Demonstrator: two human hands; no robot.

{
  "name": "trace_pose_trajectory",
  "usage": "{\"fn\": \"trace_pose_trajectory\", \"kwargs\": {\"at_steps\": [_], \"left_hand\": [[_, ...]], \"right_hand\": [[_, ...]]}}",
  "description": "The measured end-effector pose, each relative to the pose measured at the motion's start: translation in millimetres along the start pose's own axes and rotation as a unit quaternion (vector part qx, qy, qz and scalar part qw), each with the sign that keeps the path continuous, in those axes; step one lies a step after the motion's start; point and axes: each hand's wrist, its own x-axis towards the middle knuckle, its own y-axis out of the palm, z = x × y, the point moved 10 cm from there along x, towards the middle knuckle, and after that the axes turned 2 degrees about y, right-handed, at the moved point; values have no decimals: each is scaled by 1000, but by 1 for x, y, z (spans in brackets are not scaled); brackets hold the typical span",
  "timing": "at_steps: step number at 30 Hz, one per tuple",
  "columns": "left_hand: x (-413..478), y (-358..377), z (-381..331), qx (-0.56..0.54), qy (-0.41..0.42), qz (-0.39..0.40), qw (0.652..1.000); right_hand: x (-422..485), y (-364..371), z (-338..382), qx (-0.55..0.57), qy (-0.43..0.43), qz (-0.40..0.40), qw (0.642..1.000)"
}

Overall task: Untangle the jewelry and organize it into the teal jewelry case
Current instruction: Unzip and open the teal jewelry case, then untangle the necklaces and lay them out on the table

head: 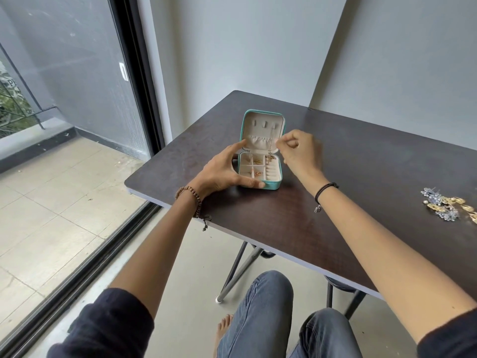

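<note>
A dark brown table (335,177) fills the middle and right of the frame, standing on slanted metal legs (240,270) at lower centre. A plain grey wall (232,47) rises behind it. On the left, a black-framed glass door (77,73) looks onto a tiled balcony floor (51,189) with a railing (23,99) and greenery (10,109). Along the bottom, blue jeans (263,306) and a bare foot (223,329) show above the pale floor.

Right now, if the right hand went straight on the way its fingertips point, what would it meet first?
Probably the open lid of the teal case, by the chain the right hand pinches, though depth is unclear.
</note>
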Motion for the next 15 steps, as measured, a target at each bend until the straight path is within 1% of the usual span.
{"fn": "trace_pose_trajectory", "kwargs": {"at_steps": [3, 6, 8, 11, 15], "left_hand": [[-1, 0, 0, 14, -11, 0, 1000], [-3, -2, 0, 18, -17, -2, 1000], [-3, -2, -1, 22, -18, -1, 1000], [-3, -2, -1, 27, -17, -2, 999], [-3, -2, -1, 26, -15, -4, 1000]], "right_hand": [[-3, 4, 13, -72, -24, 9, 997], [-3, 6, 19, -153, -11, 3, 988], [-2, 8, 23, -180, -3, -2, 984], [-3, 12, 23, -174, 10, -1, 985], [-7, 7, 22, -99, 28, -13, 995]]}}
